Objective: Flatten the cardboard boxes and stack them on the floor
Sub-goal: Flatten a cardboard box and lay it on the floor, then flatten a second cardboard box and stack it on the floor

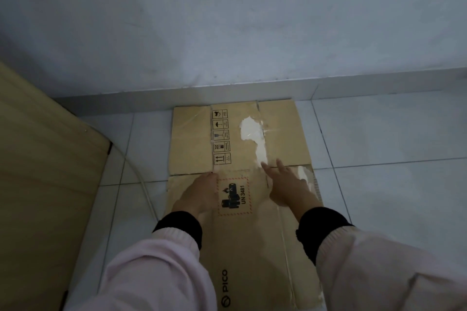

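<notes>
A flattened brown cardboard box with a PICO logo and a red-framed UN 3481 battery label lies on the tiled floor. Its far edge overlaps another flat cardboard box, which bears a column of handling symbols and a torn white patch and reaches the wall's skirting. My left hand rests palm down on the near box, left of the label. My right hand lies flat to the label's right, fingers spread and reaching the seam between the two pieces. Both sleeves are pink with black cuffs.
A large tan board or furniture panel fills the left side. A white cable runs along the floor beside it. The grey wall stands directly behind the cardboard. Pale floor tiles extend to the right.
</notes>
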